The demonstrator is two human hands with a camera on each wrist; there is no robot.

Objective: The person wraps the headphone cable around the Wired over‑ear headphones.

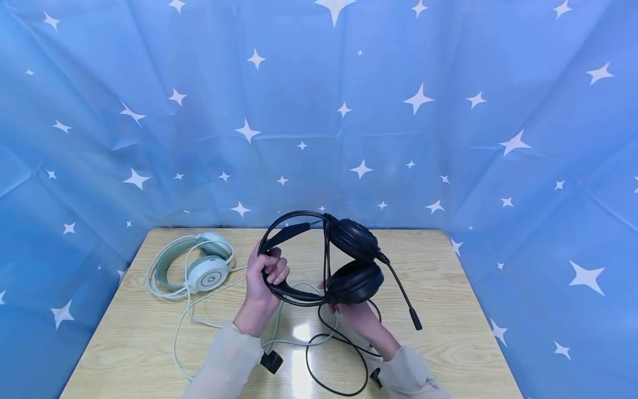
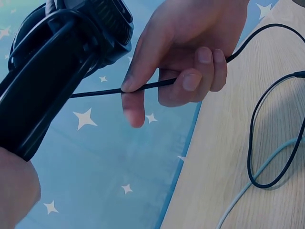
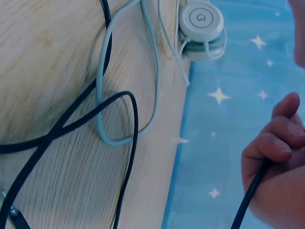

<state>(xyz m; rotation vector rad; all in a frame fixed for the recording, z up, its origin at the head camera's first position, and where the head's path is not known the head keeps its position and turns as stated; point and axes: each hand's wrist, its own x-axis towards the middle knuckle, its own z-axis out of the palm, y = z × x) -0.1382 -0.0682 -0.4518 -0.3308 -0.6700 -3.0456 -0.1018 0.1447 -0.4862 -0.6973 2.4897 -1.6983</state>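
A black headset [image 1: 356, 282] with a boom microphone [image 1: 413, 317] is held up above the table. My left hand [image 1: 264, 282] grips its headband, fingers curled round the band. Strands of black cable [image 1: 327, 257] run across the headset between its two sides, near the ear cups. Below the cups, my right hand [image 1: 356, 316] is partly hidden in the head view. In the left wrist view, the right hand [image 2: 190, 57] pinches the black cable [image 2: 102, 93] between thumb and fingers. The rest of that cable lies looped on the table.
At the table's left lies a pale green headset [image 1: 206, 274], its cable wound about it. Its light cord [image 1: 294, 342] trails across the table [image 1: 423, 354] and crosses the black cable. A blue star-patterned curtain [image 1: 299, 83] stands behind and at both sides.
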